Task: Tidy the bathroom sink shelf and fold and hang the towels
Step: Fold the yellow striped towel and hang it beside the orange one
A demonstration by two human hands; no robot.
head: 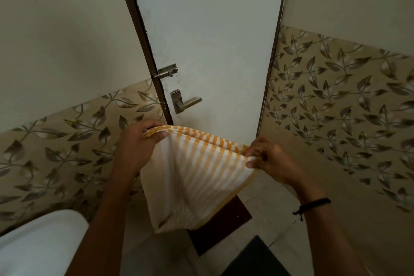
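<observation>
A yellow-and-white striped towel (192,177) hangs folded in the air in front of a white door. My left hand (136,143) grips its upper left corner, fingers curled over the layered edge. My right hand (268,159) pinches the upper right corner between thumb and fingers. The top edge runs stretched between both hands, sloping down to the right. The towel's lower part hangs loose down to about knee height.
The white door (208,40) is shut, with a steel bolt (167,71) and a lever handle (184,102) just above the towel. Leaf-patterned tiles cover both side walls. A white basin edge (38,244) is at lower left. A dark mat (226,219) lies on the floor.
</observation>
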